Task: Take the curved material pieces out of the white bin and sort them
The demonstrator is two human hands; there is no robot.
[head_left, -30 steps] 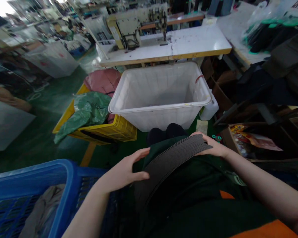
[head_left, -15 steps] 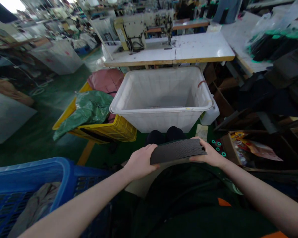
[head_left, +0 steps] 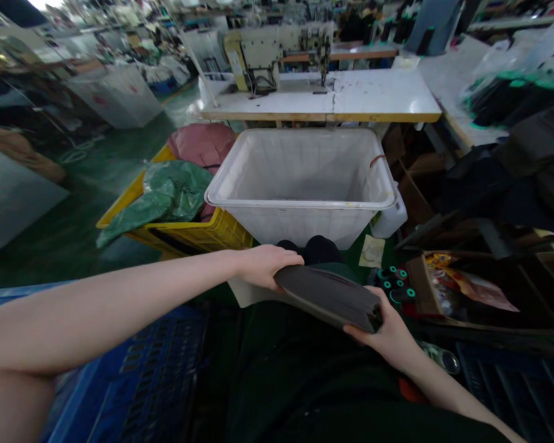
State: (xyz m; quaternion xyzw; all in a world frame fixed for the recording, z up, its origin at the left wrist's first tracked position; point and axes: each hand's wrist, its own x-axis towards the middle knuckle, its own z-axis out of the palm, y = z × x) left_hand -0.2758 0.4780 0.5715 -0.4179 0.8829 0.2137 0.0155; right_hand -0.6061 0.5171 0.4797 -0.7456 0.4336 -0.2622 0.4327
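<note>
A thick stack of dark sheets (head_left: 329,296) is clamped between both hands above the person's lap, its long axis slanting from upper left down to lower right. The left hand (head_left: 264,266) closes over the far end, and the right hand (head_left: 384,329) cups the near end. A white tub (head_left: 300,203) sits just beyond, apparently empty.

No lettering, labels, brands or numbers can be read anywhere here.
</note>
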